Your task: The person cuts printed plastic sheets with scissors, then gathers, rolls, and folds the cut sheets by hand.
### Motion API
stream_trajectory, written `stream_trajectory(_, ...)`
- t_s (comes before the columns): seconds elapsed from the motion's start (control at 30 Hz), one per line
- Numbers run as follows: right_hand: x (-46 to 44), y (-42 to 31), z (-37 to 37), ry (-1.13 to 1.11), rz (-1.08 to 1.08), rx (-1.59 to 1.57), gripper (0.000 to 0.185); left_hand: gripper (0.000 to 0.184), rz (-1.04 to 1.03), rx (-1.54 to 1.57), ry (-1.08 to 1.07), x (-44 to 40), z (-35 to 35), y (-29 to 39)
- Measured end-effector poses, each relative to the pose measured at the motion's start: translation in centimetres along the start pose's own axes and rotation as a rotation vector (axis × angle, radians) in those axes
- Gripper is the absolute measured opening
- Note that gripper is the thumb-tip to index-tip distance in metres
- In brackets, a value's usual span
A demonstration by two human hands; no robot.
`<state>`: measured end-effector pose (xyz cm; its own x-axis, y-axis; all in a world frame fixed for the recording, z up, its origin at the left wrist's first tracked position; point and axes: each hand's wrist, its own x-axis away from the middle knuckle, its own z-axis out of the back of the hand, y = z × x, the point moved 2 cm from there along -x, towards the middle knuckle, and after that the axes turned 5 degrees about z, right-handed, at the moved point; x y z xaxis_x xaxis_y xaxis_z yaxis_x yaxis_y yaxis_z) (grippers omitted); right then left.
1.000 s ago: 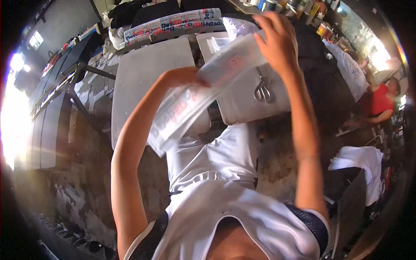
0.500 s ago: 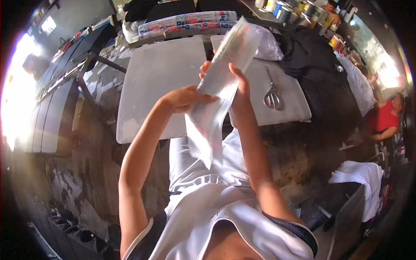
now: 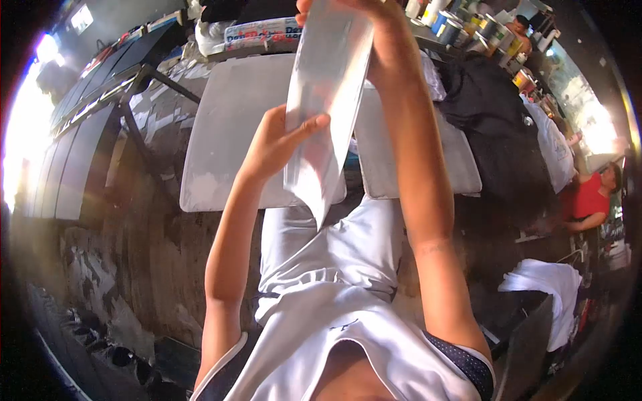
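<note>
A long, folded strip of clear plastic film (image 3: 324,87) with faint red print hangs upright in front of me. My left hand (image 3: 284,137) grips its left edge, thumb across the front. Up at the top edge of the view, my right hand (image 3: 378,17) is closed round the upper end, its fingers partly hidden behind the film. The strip's lower end tapers to a point above my lap. Behind it are two grey flat boards, one at the left (image 3: 227,127) and one at the right (image 3: 448,150). My right forearm covers part of the right board.
Printed plastic rolls (image 3: 261,37) lie behind the boards. Dark cloth (image 3: 491,113) is heaped at the right, with cans (image 3: 451,30) beyond it. A person in red (image 3: 588,200) is at the far right, another person (image 3: 520,40) at the back. White cloth (image 3: 552,287) hangs low right.
The strip has swung from slanted to nearly upright. My right hand has moved up to its top end, and my left hand has shifted slightly lower on its edge. The scissors are now hidden.
</note>
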<state>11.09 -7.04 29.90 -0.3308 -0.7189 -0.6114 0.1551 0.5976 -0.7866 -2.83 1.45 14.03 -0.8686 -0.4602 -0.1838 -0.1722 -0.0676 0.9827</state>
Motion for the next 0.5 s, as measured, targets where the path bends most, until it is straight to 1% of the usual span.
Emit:
stream_trajectory(0.03,-0.9,0.4,-0.3,-0.057,0.057,-0.121,0.059,0.042,-0.045,-0.073,0.031,-0.5,0.6,0.2)
stream_trajectory(0.07,-1.4,-0.1,-1.4,-0.113,0.115,-0.242,0.061,0.042,-0.043,-0.074,0.044,-0.8,1.1,1.1)
stream_trajectory(0.13,-1.4,-1.7,-2.7,-0.054,-0.100,-0.355,0.060,0.039,-0.030,-0.139,0.071,-1.7,2.2,3.9)
stream_trajectory(0.2,-2.6,-1.5,-3.1,-0.187,0.063,-0.126,0.060,0.042,-0.047,-0.199,0.078,-2.3,3.0,5.1)
stream_trajectory(0.23,-3.5,0.0,-2.7,-0.246,0.123,-0.176,0.054,0.043,-0.163,-0.167,0.119,-2.4,2.9,5.7)
stream_trajectory(0.27,-3.4,0.6,-3.0,-0.256,0.131,-0.176,0.054,0.045,-0.283,-0.136,0.159,-2.6,2.8,6.3)
stream_trajectory(0.3,-3.1,1.0,-3.2,-0.192,0.189,-0.088,0.052,0.047,-0.333,-0.189,0.218,-3.2,3.1,5.3)
stream_trajectory(0.33,-2.8,1.3,-3.6,-0.126,0.246,-0.003,0.049,0.060,-0.476,-0.089,0.191,-3.4,3.1,3.4)
stream_trajectory(0.37,-2.5,1.2,-4.6,-0.130,0.283,0.032,0.052,0.073,-0.467,-0.069,0.191,-3.0,2.9,3.1)
stream_trajectory(0.4,-1.6,1.1,-5.2,-0.064,0.273,0.182,0.055,0.087,-0.455,-0.048,0.189,-2.2,2.7,2.7)
stream_trajectory(0.47,-1.2,3.1,-6.0,-0.066,0.300,0.000,0.056,0.124,-0.502,-0.226,0.151,-1.4,2.6,1.5)
stream_trajectory(0.5,-0.9,3.8,-5.8,-0.060,0.298,0.000,0.056,0.124,-0.472,-0.242,0.181,-1.1,2.5,0.9)
